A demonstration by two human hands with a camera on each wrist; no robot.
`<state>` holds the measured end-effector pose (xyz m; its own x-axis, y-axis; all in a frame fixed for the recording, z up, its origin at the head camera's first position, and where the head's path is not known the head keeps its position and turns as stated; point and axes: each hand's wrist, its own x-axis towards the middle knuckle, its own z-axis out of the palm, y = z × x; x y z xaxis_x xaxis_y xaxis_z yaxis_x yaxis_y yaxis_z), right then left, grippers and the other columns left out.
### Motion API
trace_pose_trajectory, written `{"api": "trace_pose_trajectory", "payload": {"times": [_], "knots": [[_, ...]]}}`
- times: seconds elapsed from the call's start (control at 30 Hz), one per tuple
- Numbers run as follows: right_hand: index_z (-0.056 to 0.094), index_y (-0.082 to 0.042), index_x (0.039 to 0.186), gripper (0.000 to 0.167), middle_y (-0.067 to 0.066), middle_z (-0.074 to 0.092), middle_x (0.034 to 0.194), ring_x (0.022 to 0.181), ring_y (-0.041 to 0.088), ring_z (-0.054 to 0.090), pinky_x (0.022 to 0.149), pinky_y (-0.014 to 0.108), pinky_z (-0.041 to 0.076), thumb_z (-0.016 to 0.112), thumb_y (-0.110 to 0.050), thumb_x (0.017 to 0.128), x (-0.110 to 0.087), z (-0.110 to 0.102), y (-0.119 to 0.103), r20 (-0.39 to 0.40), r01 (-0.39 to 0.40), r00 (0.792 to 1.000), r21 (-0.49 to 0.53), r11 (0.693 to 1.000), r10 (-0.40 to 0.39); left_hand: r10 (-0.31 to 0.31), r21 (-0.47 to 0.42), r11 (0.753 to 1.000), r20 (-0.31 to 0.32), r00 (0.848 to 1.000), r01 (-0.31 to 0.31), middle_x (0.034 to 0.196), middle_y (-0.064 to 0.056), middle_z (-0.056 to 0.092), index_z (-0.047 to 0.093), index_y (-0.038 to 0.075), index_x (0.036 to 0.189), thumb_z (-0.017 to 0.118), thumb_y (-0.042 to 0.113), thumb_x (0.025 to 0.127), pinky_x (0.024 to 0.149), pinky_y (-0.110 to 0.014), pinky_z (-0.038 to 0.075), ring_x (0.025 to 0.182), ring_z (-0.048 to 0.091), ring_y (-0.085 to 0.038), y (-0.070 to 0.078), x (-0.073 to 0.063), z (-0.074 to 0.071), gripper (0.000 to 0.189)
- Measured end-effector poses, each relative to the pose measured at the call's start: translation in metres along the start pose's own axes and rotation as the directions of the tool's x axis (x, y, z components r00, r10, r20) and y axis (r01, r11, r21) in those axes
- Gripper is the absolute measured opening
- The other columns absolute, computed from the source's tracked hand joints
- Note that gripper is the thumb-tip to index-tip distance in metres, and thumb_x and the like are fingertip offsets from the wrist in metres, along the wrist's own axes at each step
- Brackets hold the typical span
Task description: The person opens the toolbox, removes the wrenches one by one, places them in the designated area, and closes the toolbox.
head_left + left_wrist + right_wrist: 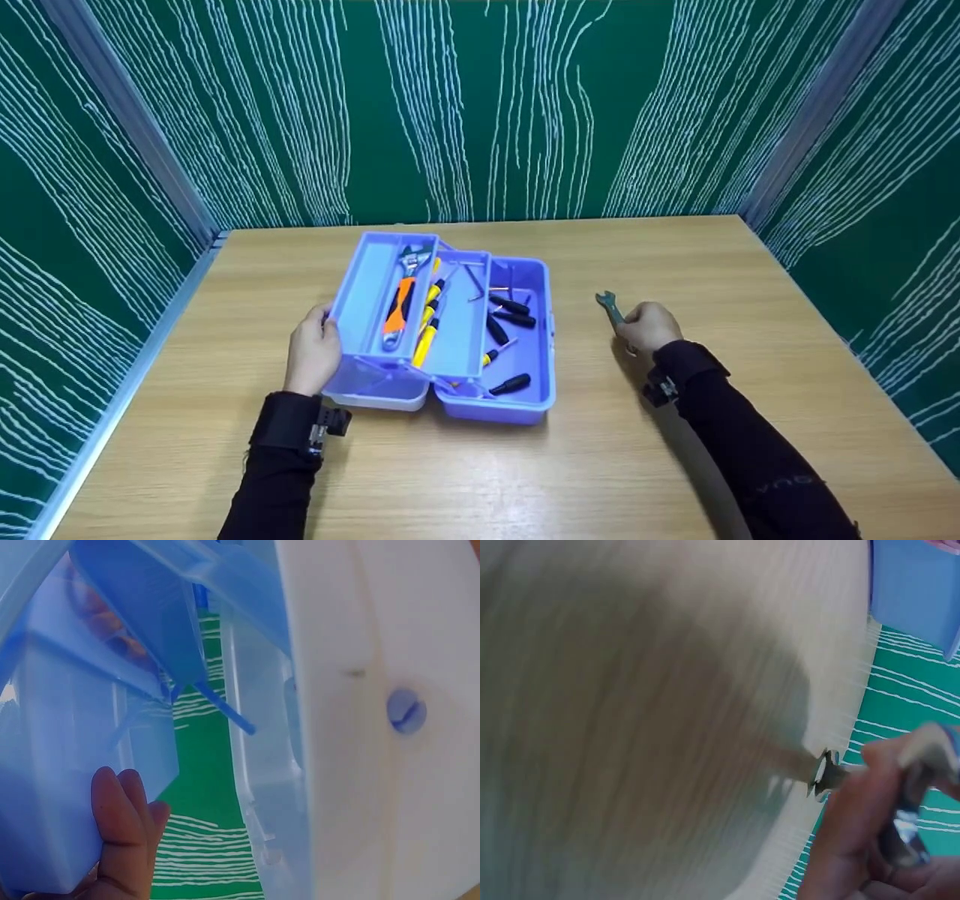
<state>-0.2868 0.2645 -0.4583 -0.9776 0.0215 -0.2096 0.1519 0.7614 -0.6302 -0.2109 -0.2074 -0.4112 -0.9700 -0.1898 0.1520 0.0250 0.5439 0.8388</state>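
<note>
A purple-blue cantilever toolbox [499, 411] stands unfolded on the wooden table. My left hand [313, 352] grips the left side of its raised upper tray [349, 322]; in the left wrist view the fingers [124, 829] lie against the tray wall. In that tray is an adjustable wrench [399, 304] with an orange and black handle. To the right of the box, my right hand [651, 328] holds a metal wrench [611, 306], its open-ended head pointing away, close over the table. The right wrist view shows its shiny other end [904, 836] past the fingers.
Several yellow-and-black screwdrivers [426, 341] lie in the trays. The deep compartment at the right holds black-handled tools [512, 384] and thin bent metal keys. Green walls [480, 112] with white lines border the wooden table [480, 480] at the back and sides.
</note>
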Motion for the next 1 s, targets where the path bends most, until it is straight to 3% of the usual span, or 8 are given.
{"api": "trace_pose_trajectory", "payload": {"times": [0.17, 0.53, 0.83, 0.93, 1.0], "knots": [[0.067, 0.006, 0.095, 0.023, 0.004, 0.067, 0.066, 0.058, 0.011, 0.060, 0.055, 0.023, 0.047, 0.059, -0.015, 0.092, 0.0013, 0.0008, 0.0016, 0.043, -0.020, 0.999, -0.031, 0.999, 0.022, 0.004, -0.002, 1.000, 0.000, 1.000, -0.004, 0.133, -0.035, 0.053, 0.045, -0.014, 0.137, 0.035, 0.000, 0.100, 0.104, -0.052, 0.044, 0.122, 0.054, -0.044, -0.0006, 0.0007, 0.0001, 0.040], [0.068, -0.003, 0.068, 0.021, 0.000, 0.066, 0.058, 0.052, 0.012, 0.056, 0.050, 0.024, 0.046, 0.064, -0.014, 0.086, 0.0061, 0.0047, 0.0057, 0.122, -0.078, 0.989, -0.022, 0.997, 0.080, -0.006, -0.003, 1.000, 0.014, 1.000, 0.006, 0.134, -0.035, 0.052, 0.043, -0.014, 0.137, 0.035, 0.000, 0.101, 0.105, -0.052, 0.043, 0.123, 0.053, -0.044, -0.0018, 0.0005, 0.0005, 0.040], [0.069, -0.003, 0.066, 0.014, -0.002, 0.064, 0.054, 0.045, 0.008, 0.050, 0.044, 0.021, 0.042, 0.068, -0.011, 0.077, 0.0075, 0.0050, 0.0070, 0.126, -0.065, 0.990, -0.012, 0.998, 0.066, 0.007, 0.036, 0.999, 0.009, 1.000, -0.007, 0.133, -0.036, 0.053, 0.044, -0.015, 0.137, 0.035, 0.000, 0.100, 0.103, -0.052, 0.044, 0.121, 0.054, -0.045, -0.0018, 0.0008, 0.0005, 0.040], [0.070, -0.001, 0.072, 0.012, -0.001, 0.066, 0.059, 0.047, 0.008, 0.052, 0.045, 0.021, 0.043, 0.068, -0.011, 0.078, 0.0060, 0.0044, 0.0038, 0.114, -0.069, 0.991, -0.008, 0.998, 0.070, 0.008, 0.034, 0.999, 0.004, 1.000, -0.008, 0.133, -0.036, 0.053, 0.044, -0.015, 0.136, 0.035, 0.000, 0.100, 0.104, -0.053, 0.043, 0.122, 0.053, -0.046, -0.0016, 0.0009, 0.0009, 0.040], [0.068, 0.002, 0.083, 0.016, 0.001, 0.067, 0.070, 0.055, 0.011, 0.054, 0.051, 0.022, 0.044, 0.067, -0.014, 0.082, 0.0035, 0.0039, -0.0011, 0.087, -0.046, 0.995, -0.022, 0.999, 0.048, 0.008, 0.031, 0.999, 0.000, 1.000, -0.008, 0.133, -0.036, 0.053, 0.045, -0.015, 0.136, 0.035, -0.001, 0.100, 0.105, -0.053, 0.043, 0.123, 0.053, -0.046, -0.0012, 0.0008, 0.0013, 0.040]]}}
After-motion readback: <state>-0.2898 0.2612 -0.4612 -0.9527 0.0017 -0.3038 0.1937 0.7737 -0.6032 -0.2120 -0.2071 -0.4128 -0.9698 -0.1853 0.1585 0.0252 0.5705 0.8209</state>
